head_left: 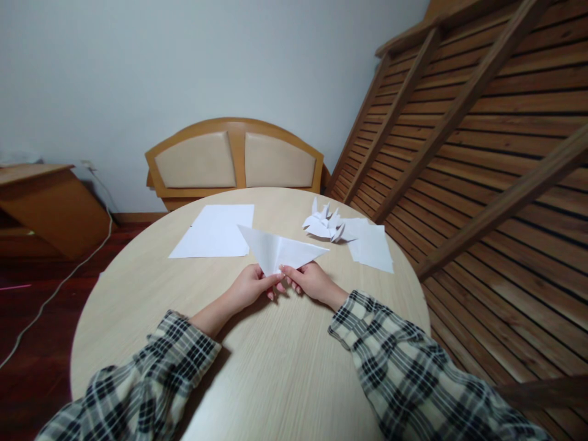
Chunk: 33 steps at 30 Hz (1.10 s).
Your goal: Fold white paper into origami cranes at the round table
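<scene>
Both hands meet over the middle of a round light-wood table point(257, 373). My left hand point(250, 286) and my right hand point(311, 281) pinch the near point of a folded white paper point(280, 248), a triangular shape held slightly above the tabletop with its wide edge pointing away from me. Fingers of both hands are closed on the paper's lower tip. Plaid sleeves cover both forearms.
A stack of flat white sheets point(215, 231) lies at the table's far left. Several folded paper figures point(325, 223) and another loose sheet point(373, 246) lie at the far right. A padded wooden chair back point(234, 159) stands behind the table. A slatted wooden structure point(482, 153) rises on the right.
</scene>
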Available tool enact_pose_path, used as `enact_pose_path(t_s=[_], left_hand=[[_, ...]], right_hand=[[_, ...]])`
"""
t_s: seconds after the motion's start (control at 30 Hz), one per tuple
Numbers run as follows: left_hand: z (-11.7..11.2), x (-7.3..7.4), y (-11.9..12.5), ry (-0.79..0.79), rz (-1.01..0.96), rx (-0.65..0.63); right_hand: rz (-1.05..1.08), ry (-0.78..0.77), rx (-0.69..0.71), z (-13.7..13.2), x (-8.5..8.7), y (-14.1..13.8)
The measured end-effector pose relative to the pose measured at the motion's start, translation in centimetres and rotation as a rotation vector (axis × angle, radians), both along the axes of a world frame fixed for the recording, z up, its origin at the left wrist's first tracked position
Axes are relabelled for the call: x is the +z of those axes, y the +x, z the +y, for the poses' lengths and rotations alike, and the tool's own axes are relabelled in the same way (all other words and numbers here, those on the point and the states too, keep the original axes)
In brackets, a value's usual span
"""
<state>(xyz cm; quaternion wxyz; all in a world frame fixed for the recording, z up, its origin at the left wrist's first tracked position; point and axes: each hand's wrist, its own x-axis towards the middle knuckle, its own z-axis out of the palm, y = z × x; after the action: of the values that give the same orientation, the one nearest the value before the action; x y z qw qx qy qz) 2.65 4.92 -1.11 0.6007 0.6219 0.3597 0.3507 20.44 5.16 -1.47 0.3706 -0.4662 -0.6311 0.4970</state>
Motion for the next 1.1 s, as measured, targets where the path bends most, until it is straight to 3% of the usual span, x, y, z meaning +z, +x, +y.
enact_pose_path(t_s=[0.3, 0.7, 1.1], left_hand=[[0.0, 0.0, -0.2, 0.033, 0.023, -0.015], [0.2, -0.1, 0.0, -0.006, -0.021, -0.006], [0.1, 0.2, 0.1, -0.001, -0.082, -0.007]], right_hand=[[0.033, -0.018, 0.098, -0.2, 0.3, 0.0], [0.026, 0.001, 0.014, -0.1, 0.1, -0.2], [0.213, -0.177, 0.067, 0.3, -0.6, 0.0]])
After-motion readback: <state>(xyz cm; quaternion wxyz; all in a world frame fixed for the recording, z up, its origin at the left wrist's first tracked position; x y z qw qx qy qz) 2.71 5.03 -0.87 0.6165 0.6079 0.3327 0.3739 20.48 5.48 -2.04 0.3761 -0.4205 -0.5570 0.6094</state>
